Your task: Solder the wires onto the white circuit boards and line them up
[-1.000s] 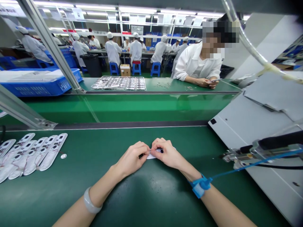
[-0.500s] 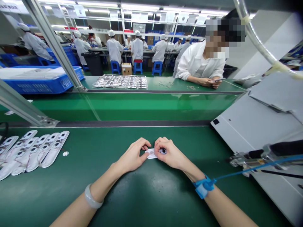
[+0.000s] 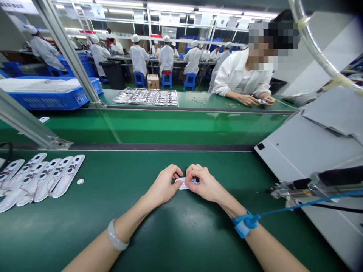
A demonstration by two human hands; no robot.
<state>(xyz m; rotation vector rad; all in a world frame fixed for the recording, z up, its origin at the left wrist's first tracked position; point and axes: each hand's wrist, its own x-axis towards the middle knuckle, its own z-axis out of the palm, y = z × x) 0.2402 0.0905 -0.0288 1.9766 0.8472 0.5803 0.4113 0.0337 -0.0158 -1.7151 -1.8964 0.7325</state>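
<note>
A small white oblong part point(image 3: 182, 183) lies on the dark green bench mat point(image 3: 159, 234), pinched from both ends. My left hand point(image 3: 163, 185) grips its left end with curled fingers. My right hand point(image 3: 202, 184) is closed over the right end, where a small dark component shows between the fingers. A blue grounding strap point(image 3: 244, 223) wraps my right wrist and a pale bangle point(image 3: 116, 238) sits on my left forearm.
A row of white oblong boards point(image 3: 39, 180) and a small white disc point(image 3: 80, 181) lie at the left. A grey machine housing point(image 3: 309, 151) with a tool arm point(image 3: 312, 185) fills the right. Beyond the conveyor, a person in white works near a parts tray point(image 3: 146, 97) and a blue crate point(image 3: 51, 96).
My hands stayed on the white part, shifting slightly; my fingers closed a little more over it. The person across the conveyor lowered their hands to the bench.
</note>
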